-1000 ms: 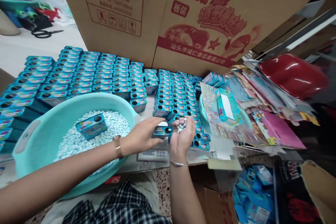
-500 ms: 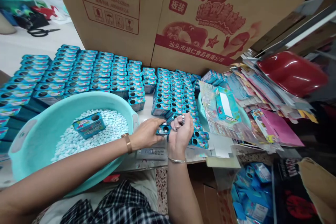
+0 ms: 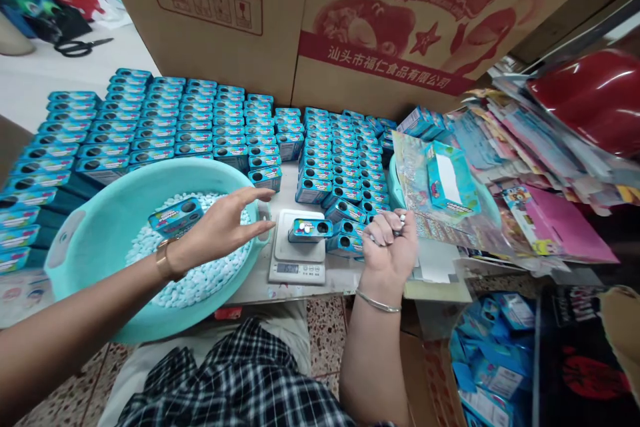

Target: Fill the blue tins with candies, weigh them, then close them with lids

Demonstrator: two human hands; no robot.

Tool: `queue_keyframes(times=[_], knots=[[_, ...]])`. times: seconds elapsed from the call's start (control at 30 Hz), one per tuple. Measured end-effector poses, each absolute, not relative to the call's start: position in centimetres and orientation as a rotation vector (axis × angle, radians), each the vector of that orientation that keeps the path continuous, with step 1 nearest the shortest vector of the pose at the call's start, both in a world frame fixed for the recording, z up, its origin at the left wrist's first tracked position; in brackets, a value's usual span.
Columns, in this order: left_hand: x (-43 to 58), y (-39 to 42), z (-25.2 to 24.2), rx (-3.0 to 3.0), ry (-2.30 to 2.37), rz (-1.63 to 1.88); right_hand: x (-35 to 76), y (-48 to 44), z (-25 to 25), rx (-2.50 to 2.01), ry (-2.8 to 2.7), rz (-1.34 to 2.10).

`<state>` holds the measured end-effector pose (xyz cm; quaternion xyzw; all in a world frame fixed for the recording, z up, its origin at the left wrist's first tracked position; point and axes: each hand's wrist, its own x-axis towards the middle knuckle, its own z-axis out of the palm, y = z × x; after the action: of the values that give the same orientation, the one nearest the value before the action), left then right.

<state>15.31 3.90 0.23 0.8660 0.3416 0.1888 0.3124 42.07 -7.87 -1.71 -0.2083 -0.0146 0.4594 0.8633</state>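
My left hand (image 3: 217, 230) is in the air above the right side of a turquoise tub (image 3: 87, 223), thumb and fingers apart and holding nothing. Pale blue candy tablets (image 3: 195, 290) fill the tub's bottom, and a small blue candy box (image 3: 176, 215) rests on them. On a white digital scale (image 3: 299, 253) lies another blue candy box (image 3: 316, 229) with a dark round hole and a couple of tablets on its top. To the right of the scale, my right hand (image 3: 391, 240) is closed around several tablets (image 3: 402, 219), some showing between the fingers.
Rows of blue candy boxes (image 3: 195, 127) stand behind the tub and scale. A large cardboard carton (image 3: 210, 7) rises behind them. On the right are flat packaging sheets (image 3: 480, 153) and a red glossy object (image 3: 595, 103). Black scissors (image 3: 80, 47) lie at the far left.
My left hand has let go of the box and moved left, fingers spread. My closed right hand has moved right, away from the box. The scale and the box on it now show.
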Motion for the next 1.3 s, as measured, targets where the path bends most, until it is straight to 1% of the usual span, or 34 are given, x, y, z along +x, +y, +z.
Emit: queue_keyframes(times=[0.27, 0.47, 0.7, 0.83, 0.97, 1.3], knots=[[16.6, 2.7, -0.4, 2.467, 0.767, 0.522, 40.7, -6.9, -1.8, -0.535, -0.035, 0.977], [19.4, 1.7, -0.8, 2.690, 0.670, 0.434, 39.9, -6.5, -1.8, -0.543, 0.011, 0.973], [22.1, 1.6, -1.3, 2.747, 0.671, 0.356, 39.6, -6.2, -1.7, -0.619, -0.022, 0.960], [23.8, 1.5, -1.4, 2.679, 0.657, 0.349, 38.8, -5.2, -1.7, -0.700, -0.023, 0.937], [24.7, 1.7, -1.7, 2.490, 0.661, 0.377, 37.9, -4.2, -1.8, -0.768, -0.066, 0.909], [22.0, 3.4, -0.8, 2.308, 0.793, 0.513, 36.0, -3.7, -1.6, -0.862, -0.107, 0.790]])
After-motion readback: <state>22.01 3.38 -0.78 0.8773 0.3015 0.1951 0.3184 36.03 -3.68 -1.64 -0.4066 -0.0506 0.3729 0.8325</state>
